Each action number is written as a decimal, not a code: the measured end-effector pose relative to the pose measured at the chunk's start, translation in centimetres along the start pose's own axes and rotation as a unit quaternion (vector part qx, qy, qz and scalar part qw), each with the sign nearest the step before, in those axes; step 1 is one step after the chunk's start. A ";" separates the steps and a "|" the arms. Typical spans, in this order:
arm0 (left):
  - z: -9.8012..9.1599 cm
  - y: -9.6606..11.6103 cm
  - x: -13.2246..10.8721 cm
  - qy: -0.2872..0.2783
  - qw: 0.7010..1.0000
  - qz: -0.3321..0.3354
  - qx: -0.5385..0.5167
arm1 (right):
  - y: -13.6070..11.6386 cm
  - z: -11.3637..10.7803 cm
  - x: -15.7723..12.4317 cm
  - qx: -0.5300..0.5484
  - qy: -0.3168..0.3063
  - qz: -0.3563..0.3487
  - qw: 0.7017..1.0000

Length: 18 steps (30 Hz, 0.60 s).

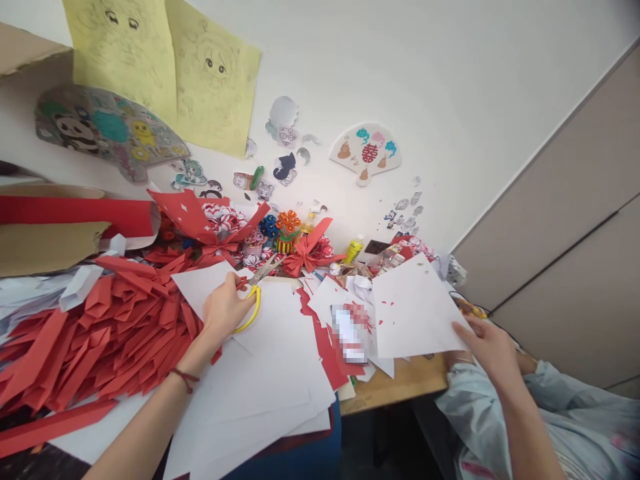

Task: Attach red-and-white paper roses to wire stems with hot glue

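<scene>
My left hand point(223, 310) is closed around a pair of scissors point(256, 308) with yellow and orange handles. Their metal blades point up and to the right, slightly parted, with no paper visible between them. Beneath this hand lies a stack of white paper sheets point(270, 380), with one sheet angled at its upper left. On the right, my right hand point(493, 343) pinches the lower right corner of a white sheet point(420, 310). That sheet spreads over the table's right side, with small red scraps on it.
A large heap of folded red paper strips point(120, 320) covers the left. A phone point(350, 337) with a blurred screen lies on red and white paper mid-table. Paper flowers point(303, 257) and a yellow bottle point(354, 249) line the wall. Light blue patterned fabric point(480, 413) is at lower right.
</scene>
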<state>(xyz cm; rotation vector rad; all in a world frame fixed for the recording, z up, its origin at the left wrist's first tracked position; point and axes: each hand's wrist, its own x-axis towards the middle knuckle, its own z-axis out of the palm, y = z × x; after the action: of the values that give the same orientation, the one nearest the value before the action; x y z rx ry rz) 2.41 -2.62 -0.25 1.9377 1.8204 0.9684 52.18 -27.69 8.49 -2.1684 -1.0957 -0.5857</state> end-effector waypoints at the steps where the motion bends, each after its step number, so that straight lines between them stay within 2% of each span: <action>1: 0.0 0.0 0.0 0.000 1.000 0.001 0.001 | -0.4 0.1 0.4 -0.033 -0.024 -0.013 0.999; 3: -0.1 0.0 0.0 0.001 1.000 0.001 0.002 | -1.3 0.6 0.6 -0.068 -0.048 -0.053 0.995; 7: -0.4 0.1 0.0 0.000 1.000 0.011 -0.001 | -2.6 1.8 -0.3 -0.092 -0.025 -0.173 0.980; 10: -0.5 0.2 -0.2 -0.001 1.000 0.013 0.008 | -2.4 2.5 -0.9 -0.101 -0.013 -0.229 0.968; 18: -0.4 0.3 -0.2 -0.003 0.999 0.023 0.035 | -2.8 2.5 -2.7 -0.081 0.013 -0.215 0.973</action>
<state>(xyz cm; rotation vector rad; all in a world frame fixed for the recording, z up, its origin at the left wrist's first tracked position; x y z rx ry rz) 2.37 -2.92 0.21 2.0296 1.8380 0.9224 48.62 -26.06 5.97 -2.0550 -1.5673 -0.9186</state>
